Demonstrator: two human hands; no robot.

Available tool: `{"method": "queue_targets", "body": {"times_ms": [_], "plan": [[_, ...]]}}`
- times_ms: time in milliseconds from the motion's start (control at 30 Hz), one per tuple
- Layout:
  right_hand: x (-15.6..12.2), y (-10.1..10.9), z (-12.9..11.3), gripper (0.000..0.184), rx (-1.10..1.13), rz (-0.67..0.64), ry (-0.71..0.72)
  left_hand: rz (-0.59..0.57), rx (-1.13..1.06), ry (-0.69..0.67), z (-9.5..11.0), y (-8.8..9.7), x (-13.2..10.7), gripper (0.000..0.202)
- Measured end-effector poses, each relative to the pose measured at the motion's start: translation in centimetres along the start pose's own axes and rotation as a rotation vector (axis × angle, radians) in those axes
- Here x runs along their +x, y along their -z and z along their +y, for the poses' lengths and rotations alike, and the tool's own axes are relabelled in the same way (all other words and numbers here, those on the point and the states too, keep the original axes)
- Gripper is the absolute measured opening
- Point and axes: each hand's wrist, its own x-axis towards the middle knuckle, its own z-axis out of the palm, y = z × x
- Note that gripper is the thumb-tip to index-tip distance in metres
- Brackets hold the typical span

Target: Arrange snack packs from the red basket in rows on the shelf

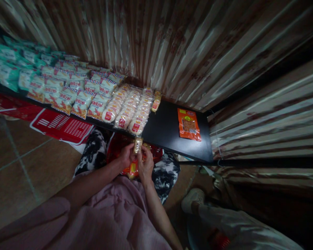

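Note:
Both my hands hold one small clear snack packet [137, 144] with a pale biscuit inside, just below the front edge of the black shelf [169, 133]. My left hand [127, 155] grips its left side and my right hand [146, 162] its right side, fingers closed. A red basket [156, 153] with more packets rests on my lap beneath them. On the shelf right above lie rows of the same clear packets [131, 107].
Red-and-white snack bags [67, 90] and green bags [7, 66] fill the shelf to the left. An orange packet [189, 124] lies alone on the shelf's right part. Striped curtain hangs behind. Red flat baskets [59, 126] lie on the tiled floor. Another person's shoe [191, 199] is at lower right.

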Motion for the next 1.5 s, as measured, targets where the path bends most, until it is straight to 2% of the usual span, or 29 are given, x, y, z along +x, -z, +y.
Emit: {"method": "queue_targets", "body": {"times_ms": [133, 233, 433, 667, 800, 1067, 1367, 1500], "plan": [[0.0, 0.0, 0.3, 0.032, -0.032, 0.014, -0.027, 0.008, 0.015, 0.005, 0.0, -0.1, 0.0, 0.011], [0.1, 0.1, 0.2, 0.033, -0.053, 0.014, -0.013, -0.007, 0.089, -0.056, 0.2, -0.3, -0.4, 0.008], [0.1, 0.1, 0.2, 0.04, -0.115, 0.0, -0.008, 0.013, 0.269, -0.25, 0.4, -0.9, -1.2, 0.032], [0.0, 0.2, 0.7, 0.04, -0.166, -0.057, -0.092, 0.021, 0.361, -0.307, -0.4, -1.1, -1.5, 0.034], [-0.1, 0.3, 0.8, 0.039, -0.098, -0.063, -0.158, -0.01, 0.422, -0.34, -0.4, -1.2, -1.5, 0.027], [0.2, -0.1, 0.7, 0.048, 0.212, -0.002, -0.276, 0.032, 0.564, -0.458, 0.0, -1.6, -1.7, 0.016], [0.5, 0.3, 2.0, 0.05, 0.215, 0.02, -0.268, 0.019, 0.597, -0.465, -0.4, -1.1, -1.1, 0.014], [0.6, 0.9, 1.8, 0.046, 0.226, 0.029, -0.268, -0.006, 0.543, -0.442, -0.6, -1.2, -1.2, 0.012]]}}
